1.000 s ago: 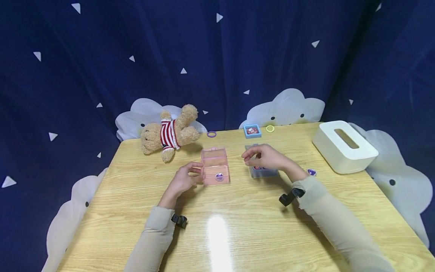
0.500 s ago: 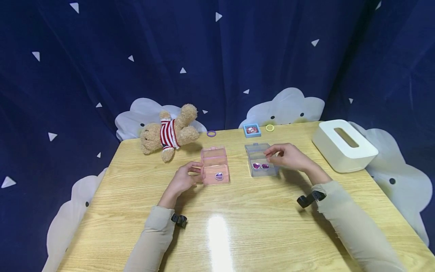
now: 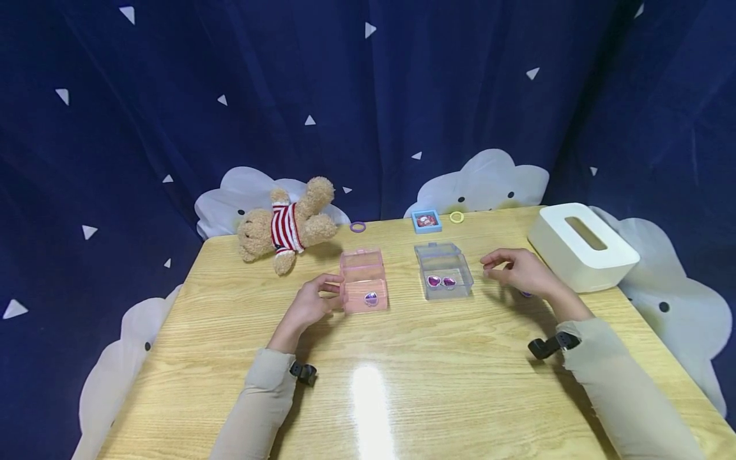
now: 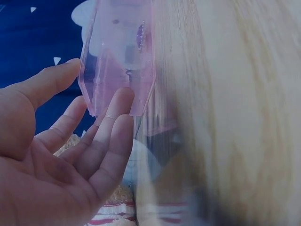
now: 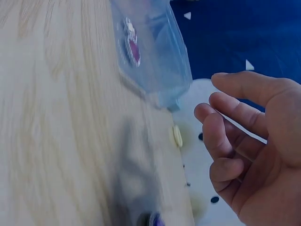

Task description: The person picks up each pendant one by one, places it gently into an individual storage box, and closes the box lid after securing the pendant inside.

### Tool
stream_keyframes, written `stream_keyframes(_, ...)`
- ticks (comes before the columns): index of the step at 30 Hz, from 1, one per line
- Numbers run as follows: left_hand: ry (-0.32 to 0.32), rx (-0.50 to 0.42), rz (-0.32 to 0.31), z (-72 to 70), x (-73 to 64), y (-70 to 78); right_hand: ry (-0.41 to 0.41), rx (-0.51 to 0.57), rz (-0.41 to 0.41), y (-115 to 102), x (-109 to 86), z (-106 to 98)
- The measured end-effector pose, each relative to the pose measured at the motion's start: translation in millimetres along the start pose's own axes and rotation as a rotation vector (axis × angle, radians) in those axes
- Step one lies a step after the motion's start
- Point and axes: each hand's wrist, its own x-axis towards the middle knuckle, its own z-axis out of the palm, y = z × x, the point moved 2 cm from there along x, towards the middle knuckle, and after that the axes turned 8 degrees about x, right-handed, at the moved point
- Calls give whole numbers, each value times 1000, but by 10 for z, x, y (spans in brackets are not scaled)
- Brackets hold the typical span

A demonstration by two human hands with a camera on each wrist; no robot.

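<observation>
A small see-through pink box [image 3: 365, 297] stands with its lid raised, a purple gem [image 3: 371, 298] with a pale beaded edge inside it. My left hand [image 3: 312, 301] is at the box's left end; in the left wrist view its thumb and relaxed fingers [image 4: 123, 101] lie right at the pink wall. To the right, a see-through blue-grey box [image 3: 447, 287] also has its lid up and contains two magenta gems [image 3: 441, 281]. My right hand [image 3: 522, 271], holding nothing, hovers right of this box with loosely bent fingers. Another purple gem [image 5: 156, 220] lies below it, mostly hidden in the head view.
A teddy bear [image 3: 287, 227] in a striped shirt lies at the back left. Along the back edge are a purple ring [image 3: 358, 227], a light-blue framed square [image 3: 427, 221] and a yellow ring [image 3: 457, 217]. A white tissue box [image 3: 581, 249] stands at the right edge.
My right hand has moved right, from over the blue-grey box to beside it, uncovering the two magenta gems and now covering most of the loose purple gem. The left hand has stayed in place.
</observation>
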Motion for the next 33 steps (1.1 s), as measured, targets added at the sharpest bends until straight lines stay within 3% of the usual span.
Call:
stream_keyframes(7, 21, -6, 12, 57, 160, -234, -22, 30, 105, 214, -145, -130)
stream_keyframes(16, 33, -7, 6, 56, 144, -227, -5, 0, 142, 415, -316, -253)
stream_keyframes(24, 30, 2, -4, 51, 151, -245, 3, 82, 189, 506, -401, -244)
stream_keyframes(33, 17, -3, 12, 47, 149, -236, 11, 29, 194, 545, -424, -231)
